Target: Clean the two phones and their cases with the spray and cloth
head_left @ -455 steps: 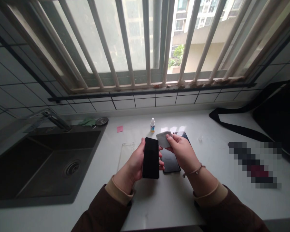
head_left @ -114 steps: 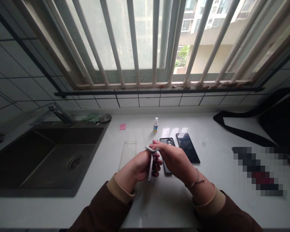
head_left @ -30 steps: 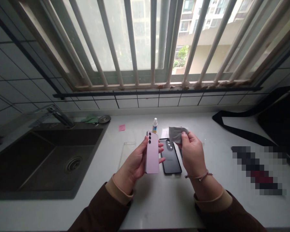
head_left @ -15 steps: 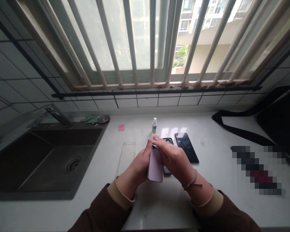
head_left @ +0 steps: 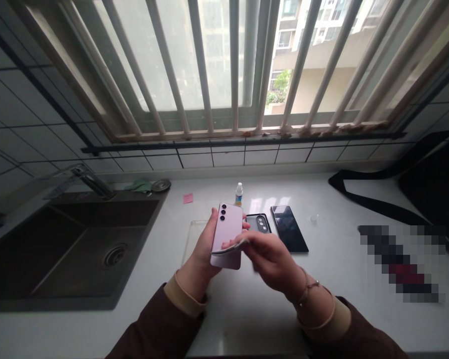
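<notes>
Centrally, above the white stone worktop (head_left: pixel 333 319), the left hand (head_left: pixel 198 244) cradles a lilac smartphone (head_left: pixel 228 224), its back and three camera lenses facing up, the grip curled around its edges. The right hand (head_left: pixel 271 257) pinches a thin grey cloth (head_left: pixel 230 246) between thumb and fingers, pressing it across the phone's back. Just right of the hands lie a black phone case (head_left: pixel 260 223) and a glossy black smartphone (head_left: pixel 288 228); a clear plastic phone case (head_left: pixel 192 234) sits beneath the left hand's side, and a small white dropper bottle (head_left: pixel 239 194) stands beyond.
</notes>
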{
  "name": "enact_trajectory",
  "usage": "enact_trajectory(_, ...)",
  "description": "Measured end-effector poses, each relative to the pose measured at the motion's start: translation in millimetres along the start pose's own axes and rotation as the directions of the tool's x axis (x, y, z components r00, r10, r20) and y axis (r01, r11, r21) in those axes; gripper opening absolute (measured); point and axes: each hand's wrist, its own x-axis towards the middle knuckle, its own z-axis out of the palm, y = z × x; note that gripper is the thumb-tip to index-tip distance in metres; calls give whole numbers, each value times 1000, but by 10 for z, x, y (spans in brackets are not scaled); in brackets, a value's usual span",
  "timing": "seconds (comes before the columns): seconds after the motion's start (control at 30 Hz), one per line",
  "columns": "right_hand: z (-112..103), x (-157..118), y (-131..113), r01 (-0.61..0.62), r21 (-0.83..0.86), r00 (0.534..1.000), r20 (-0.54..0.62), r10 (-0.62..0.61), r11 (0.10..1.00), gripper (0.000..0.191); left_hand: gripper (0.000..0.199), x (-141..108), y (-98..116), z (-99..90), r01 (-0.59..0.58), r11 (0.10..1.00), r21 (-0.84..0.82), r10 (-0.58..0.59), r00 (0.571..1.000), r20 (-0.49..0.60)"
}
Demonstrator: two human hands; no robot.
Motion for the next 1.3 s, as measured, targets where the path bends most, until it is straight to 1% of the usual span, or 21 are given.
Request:
enact_trajectory(0.07,-28,21,-25,-144,273,976,-120,182,951,21,73,-26,12,6,11,1000,-26,-9,997,74)
enact_trajectory(0.1,-50,42,-30,-180,397,953,-158,260,900,23,72,-39,18,13,10,999,-36,-6,995,96)
enact_trajectory(0.17,-106,100,-14,-190,571,901,-222,373,799,26,72,-65,32,31,9,999,-38,-4,992,124)
enact_trajectory(0.23,-168,159,47,-166,639,826,-326,460,751,26,77,-89,45,53,1,1000,-10,0,989,146)
enact_trajectory(0.33,-245,212,198,-148,653,640,-510,575,743,23,83,-117,51,83,-9,998,56,-1,986,169)
enact_trajectory(0.37,-261,218,245,-147,647,603,-541,587,748,23,83,-120,47,90,-12,997,74,0,986,168)
enact_trajectory(0.4,-271,217,282,-153,630,587,-561,583,761,24,82,-120,39,93,-8,996,89,-7,986,165)
enact_trajectory(0.43,-275,211,306,-163,603,595,-572,565,781,26,81,-114,27,91,1,995,102,-17,987,158)
enact_trajectory(0.5,-265,185,309,-202,485,643,-589,489,851,31,80,-87,-11,66,22,992,123,-38,991,131)
enact_trajectory(0.53,-253,167,292,-233,384,675,-597,433,893,32,79,-67,-37,44,28,991,134,-43,993,111)
enact_trajectory(0.6,-219,128,238,-274,94,754,-597,274,957,32,75,-19,-100,-14,22,986,168,-34,997,66)
enact_trajectory(0.63,-197,110,211,-263,-69,807,-563,180,962,30,71,4,-134,-43,9,982,188,-19,999,48)
enact_trajectory(0.7,-150,81,172,-160,-325,909,-417,10,932,30,59,41,-197,-81,-28,978,207,21,999,35)
enact_trajectory(0.73,-127,71,166,-87,-399,941,-334,-56,913,34,54,53,-221,-84,-52,980,194,45,998,38)
enact_trajectory(0.77,-105,65,167,-20,-445,960,-260,-108,895,39,50,61,-238,-76,-75,983,166,69,997,39)
enact_trajectory(0.87,-50,54,207,114,-511,975,-109,-196,852,49,50,68,-232,-7,-74,996,44,74,997,7)
enact_trajectory(1.0,25,39,245,193,-511,979,44,-199,838,51,60,91,-141,50,12,996,-92,-26,989,-149)
enact_trajectory(1.07,68,33,219,214,-485,977,112,-183,848,48,64,121,-102,26,-1,997,-73,-16,973,-231)
enact_trajectory(1.17,119,30,122,249,-405,960,221,-170,880,40,67,165,-72,-43,-26,999,32,36,942,-333)
enact_trajectory(1.23,128,29,36,247,-325,948,274,-160,913,34,69,172,-58,-81,-29,996,85,57,936,-346)
enact_trajectory(1.3,113,24,-48,211,-227,944,300,-138,951,31,69,156,-39,-96,-53,992,115,87,943,-321)
